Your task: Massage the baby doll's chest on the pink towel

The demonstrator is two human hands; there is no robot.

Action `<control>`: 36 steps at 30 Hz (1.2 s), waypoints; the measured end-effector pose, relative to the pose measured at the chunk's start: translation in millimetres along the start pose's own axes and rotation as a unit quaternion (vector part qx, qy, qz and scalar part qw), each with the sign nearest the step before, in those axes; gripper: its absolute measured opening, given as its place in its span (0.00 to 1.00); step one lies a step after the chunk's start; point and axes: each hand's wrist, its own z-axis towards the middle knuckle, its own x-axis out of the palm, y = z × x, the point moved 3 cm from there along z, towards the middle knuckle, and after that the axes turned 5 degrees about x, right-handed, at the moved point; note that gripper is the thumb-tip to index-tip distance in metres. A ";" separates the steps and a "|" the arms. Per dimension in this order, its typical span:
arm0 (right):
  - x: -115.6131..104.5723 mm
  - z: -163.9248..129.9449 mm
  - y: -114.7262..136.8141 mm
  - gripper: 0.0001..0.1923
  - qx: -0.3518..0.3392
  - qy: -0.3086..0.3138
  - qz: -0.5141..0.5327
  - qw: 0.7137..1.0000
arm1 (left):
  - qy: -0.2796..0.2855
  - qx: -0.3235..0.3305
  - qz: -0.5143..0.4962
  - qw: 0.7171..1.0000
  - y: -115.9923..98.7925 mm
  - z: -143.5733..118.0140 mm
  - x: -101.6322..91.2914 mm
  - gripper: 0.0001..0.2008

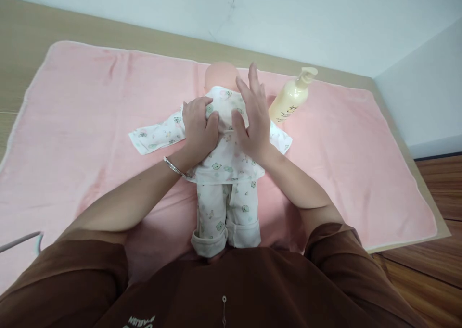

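A baby doll (221, 75) lies stretched out, its smooth round head at the far end and no face showing. It wears a white printed shirt (227, 167) and matching trousers (211, 208) with rolled cuffs. My left hand (199, 126) is on the left side of the doll's upper body, fingers bent round it and thumb on the shirt. On the opposite side, my right hand (254, 119) is open, its fingers spread and raised and its heel by the shirt. The doll's sleeves stick out to both sides; the right one is partly hidden behind my wrist.
Under the doll spreads a pink blanket (90, 92) on a wooden table (32, 22). A pale yellow pump bottle (290, 97) leans just right of my right hand. The wall (317, 25) runs behind the table. A thin grey curved cord or bar (19, 240) enters at lower left.
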 end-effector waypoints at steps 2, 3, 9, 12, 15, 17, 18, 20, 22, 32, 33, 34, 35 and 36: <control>10.4 1.3 1.3 0.31 -0.006 0.066 -0.003 0.998 | -0.003 0.003 -0.004 1.000 -0.1 0.1 0.5 0.22; 16.3 1.8 1.9 0.31 -0.010 0.099 -0.001 0.995 | 0.000 0.003 -0.006 1.000 0.4 0.3 1.1 0.21; 10.3 -0.1 4.1 0.24 -0.042 0.134 0.004 0.990 | 0.002 0.033 -0.017 0.999 3.6 3.6 2.0 0.20; -15.3 2.1 0.0 0.25 -0.039 0.141 -0.020 0.989 | 0.042 0.043 -0.013 0.998 -3.6 7.6 -1.2 0.24; -47.0 10.7 -15.1 0.28 0.002 0.101 -0.012 0.995 | 0.126 0.048 -0.047 0.990 -25.2 13.4 -4.7 0.36; -68.2 16.8 -30.3 0.29 0.019 0.045 0.014 0.999 | 0.158 0.066 -0.110 0.979 -49.4 20.2 -6.9 0.37; -78.2 19.0 -38.7 0.30 0.026 0.014 0.026 0.999 | 0.156 0.079 -0.148 0.973 -63.6 25.4 -8.0 0.32; -96.1 21.0 -54.9 0.32 0.047 -0.043 0.038 0.997 | 0.135 0.097 -0.211 0.963 -92.3 39.8 -8.4 0.24; -110.3 19.7 -67.5 0.34 0.077 -0.072 0.038 0.994 | 0.156 0.081 -0.270 0.947 -116.4 57.6 -2.3 0.30; -88.8 44.7 -104.4 0.35 0.116 -0.007 0.028 0.993 | 0.205 -0.027 -0.201 0.957 -130.8 127.3 78.1 0.29; -82.9 50.0 -109.4 0.34 0.116 -0.013 0.027 0.993 | 0.199 -0.064 -0.240 0.948 -133.2 126.7 81.4 0.30; -78.3 53.9 -112.8 0.32 0.108 -0.013 0.027 0.994 | 0.189 -0.107 -0.304 0.928 -136.9 124.1 81.8 0.32; -75.4 56.2 -114.6 0.30 0.096 -0.012 0.029 0.995 | 0.178 -0.155 -0.385 0.892 -141.7 119.6 80.1 0.34; -74.3 56.8 -114.7 0.27 0.083 -0.011 0.030 0.996 | 0.168 -0.203 -0.471 0.842 -147.2 113.8 76.7 0.36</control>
